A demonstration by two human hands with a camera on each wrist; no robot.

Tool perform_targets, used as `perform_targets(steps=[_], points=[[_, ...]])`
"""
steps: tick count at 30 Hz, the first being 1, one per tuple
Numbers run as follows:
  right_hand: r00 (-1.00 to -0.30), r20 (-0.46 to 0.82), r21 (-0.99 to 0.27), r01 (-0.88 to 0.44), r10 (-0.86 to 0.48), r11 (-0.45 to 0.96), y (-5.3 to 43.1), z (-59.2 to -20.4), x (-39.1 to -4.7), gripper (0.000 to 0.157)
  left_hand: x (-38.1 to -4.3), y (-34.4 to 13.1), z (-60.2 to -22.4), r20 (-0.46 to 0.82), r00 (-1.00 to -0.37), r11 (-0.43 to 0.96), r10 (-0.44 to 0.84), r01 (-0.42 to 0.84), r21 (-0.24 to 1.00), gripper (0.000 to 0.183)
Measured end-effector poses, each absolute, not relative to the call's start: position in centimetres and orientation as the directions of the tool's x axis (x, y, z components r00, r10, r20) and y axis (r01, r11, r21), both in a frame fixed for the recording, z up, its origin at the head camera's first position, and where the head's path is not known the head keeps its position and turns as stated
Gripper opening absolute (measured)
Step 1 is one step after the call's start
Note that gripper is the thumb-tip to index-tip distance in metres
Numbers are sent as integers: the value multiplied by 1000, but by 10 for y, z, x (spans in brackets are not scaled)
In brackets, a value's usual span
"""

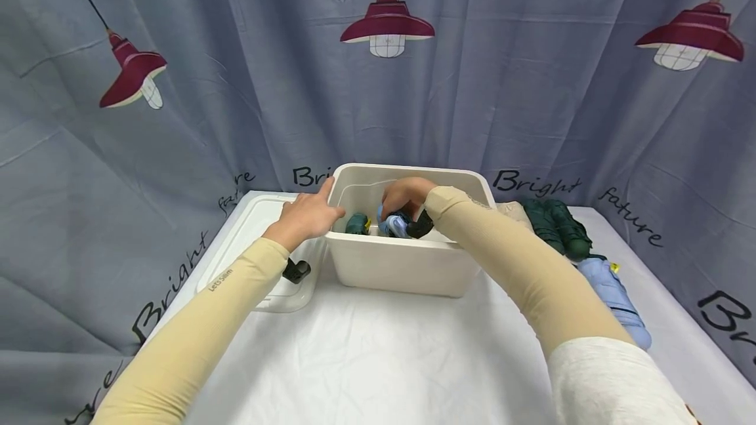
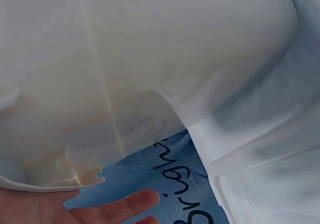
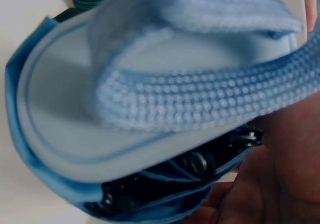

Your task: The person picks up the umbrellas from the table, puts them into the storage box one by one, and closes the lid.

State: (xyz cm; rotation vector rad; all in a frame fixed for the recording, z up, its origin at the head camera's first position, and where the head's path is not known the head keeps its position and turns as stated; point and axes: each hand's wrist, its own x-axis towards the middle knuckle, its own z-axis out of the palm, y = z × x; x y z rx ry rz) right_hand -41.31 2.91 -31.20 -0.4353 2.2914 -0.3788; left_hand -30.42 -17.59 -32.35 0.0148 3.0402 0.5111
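A white plastic bin (image 1: 401, 267) stands on the table. My left hand (image 1: 310, 215) rests against its left rim with fingers extended; in the left wrist view the left hand (image 2: 115, 209) shows below the rim, one finger straight. Reaching into the bin, my right hand (image 1: 407, 194) grips a small blue bag (image 1: 398, 225). In the right wrist view the bag (image 3: 60, 114) has a pale rounded end panel, a woven strap across it and black hardware; fingers (image 3: 240, 204) curl behind its lower edge. A dark-green roll (image 1: 357, 223) with a yellow tag lies in the bin, left of the bag.
The bin's white lid (image 1: 236, 235) lies flat at the left, partly under my left arm. Right of the bin are dark-green padded rolls (image 1: 555, 225), a light-blue roll (image 1: 617, 300) and a beige bundle (image 1: 515, 213). A grey printed curtain (image 1: 449, 97) hangs behind the table.
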Motion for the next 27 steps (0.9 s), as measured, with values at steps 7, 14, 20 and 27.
perform_targets(steps=[7, 14, 20, 27], points=[[-638, -652, -367, -206, -409, 907, 23, -321, -415, 16, -304, -175, -325, -46, -999, 943, 14, -2, 333, 84], [-628, -679, -339, -191, -380, 921, 16, -327, -418, 18, -304, -175, -324, -48, -999, 941, 16, -1, 339, 84], [-626, -676, -339, -204, -388, 919, 12, -330, -422, 20, -306, -176, -325, -53, -999, 940, 12, -7, 341, 84], [-596, -694, -343, -220, -404, 913, 9, -331, -420, 19, -304, -176, -324, -56, -998, 938, 12, -9, 348, 84]])
